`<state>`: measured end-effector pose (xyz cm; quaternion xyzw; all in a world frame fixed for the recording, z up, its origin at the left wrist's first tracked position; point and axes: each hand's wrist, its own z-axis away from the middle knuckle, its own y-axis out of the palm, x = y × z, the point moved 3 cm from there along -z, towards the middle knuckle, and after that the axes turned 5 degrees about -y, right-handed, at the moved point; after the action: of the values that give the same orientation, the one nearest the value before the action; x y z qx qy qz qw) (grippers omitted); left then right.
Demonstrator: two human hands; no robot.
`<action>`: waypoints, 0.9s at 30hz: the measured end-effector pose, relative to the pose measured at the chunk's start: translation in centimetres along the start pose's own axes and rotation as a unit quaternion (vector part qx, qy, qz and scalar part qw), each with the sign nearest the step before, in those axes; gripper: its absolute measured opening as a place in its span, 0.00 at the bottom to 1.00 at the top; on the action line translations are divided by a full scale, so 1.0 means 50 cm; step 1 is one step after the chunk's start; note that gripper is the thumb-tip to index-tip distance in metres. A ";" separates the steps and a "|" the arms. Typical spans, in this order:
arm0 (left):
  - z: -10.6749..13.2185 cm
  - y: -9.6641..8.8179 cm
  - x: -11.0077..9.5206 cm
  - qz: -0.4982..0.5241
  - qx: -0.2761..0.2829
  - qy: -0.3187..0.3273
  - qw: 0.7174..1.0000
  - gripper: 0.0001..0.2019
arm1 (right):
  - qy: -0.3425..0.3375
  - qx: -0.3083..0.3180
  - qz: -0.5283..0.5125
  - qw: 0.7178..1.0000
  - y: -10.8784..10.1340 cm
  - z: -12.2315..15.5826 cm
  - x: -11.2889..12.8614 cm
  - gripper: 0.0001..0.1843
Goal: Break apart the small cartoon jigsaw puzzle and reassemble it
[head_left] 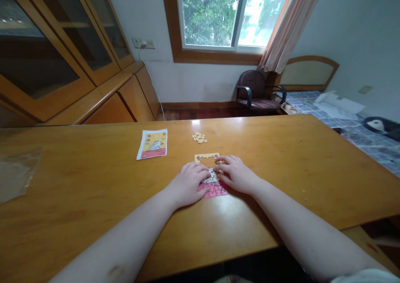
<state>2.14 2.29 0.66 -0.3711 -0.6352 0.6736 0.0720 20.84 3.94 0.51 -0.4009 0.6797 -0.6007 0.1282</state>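
A partly assembled jigsaw puzzle point(215, 189) lies flat on the wooden table, pink along the bottom, with a white animal figure in the middle and a yellow border. A gap shows in its upper part. My left hand point(192, 184) rests over the puzzle's left edge, fingers apart and fingertips on the pieces. From the right side, my right hand point(237, 175) reaches over the puzzle with spread, slightly bent fingers; their tips are at the white figure and the right border. No piece is visibly held in either hand. Beyond the puzzle is a small heap of loose puzzle pieces point(199, 137).
Left of the heap lies a reference picture card point(153, 144) with the same design. A clear plastic bag point(18, 175) is at the table's far left. Past the table point(93, 179) stand an office chair point(258, 89), a bed point(331, 108) and a cabinet point(109, 95).
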 end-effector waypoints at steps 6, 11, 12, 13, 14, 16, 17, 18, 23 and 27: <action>0.000 0.000 0.001 0.002 0.005 -0.003 1.000 0.14 | 0.102 0.010 0.000 0.995 -0.047 0.017 -0.064 0.10; 0.000 0.000 0.001 0.004 0.003 -0.001 1.000 0.14 | 0.211 0.015 -0.013 0.977 -0.097 0.049 -0.113 0.09; 0.000 -0.001 0.001 0.004 0.001 0.000 1.000 0.14 | 0.224 0.023 -0.017 0.974 -0.100 0.054 -0.118 0.08; 0.000 -0.001 0.001 0.004 -0.001 0.001 1.000 0.13 | 0.236 0.036 -0.022 0.971 -0.101 0.058 -0.123 0.07; 0.000 -0.002 0.001 0.004 -0.004 0.001 1.000 0.13 | 0.246 0.051 -0.027 0.968 -0.100 0.062 -0.127 0.06; 0.000 -0.003 0.001 0.003 -0.005 -0.001 1.000 0.13 | 0.251 0.081 -0.042 0.964 -0.092 0.067 -0.133 0.07; -0.001 -0.003 0.001 0.003 -0.005 -0.002 1.000 0.13 | 0.248 0.092 -0.047 0.963 -0.086 0.068 -0.135 0.08; -0.001 -0.003 0.000 0.004 -0.005 -0.003 1.000 0.13 | 0.244 0.099 -0.049 0.963 -0.081 0.068 -0.137 0.08; -0.004 -0.003 0.002 0.008 -0.017 -0.013 1.000 0.13 | 0.244 0.110 -0.029 0.963 -0.065 0.065 -0.142 0.07; -0.006 -0.007 0.009 0.014 -0.046 -0.035 0.998 0.11 | 0.250 0.103 -0.030 0.962 -0.067 0.061 -0.135 0.05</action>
<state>1.86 2.83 0.80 -0.3588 -0.6622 0.6574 0.0235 28.51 6.62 0.76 -0.2427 0.6122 -0.7522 -0.0229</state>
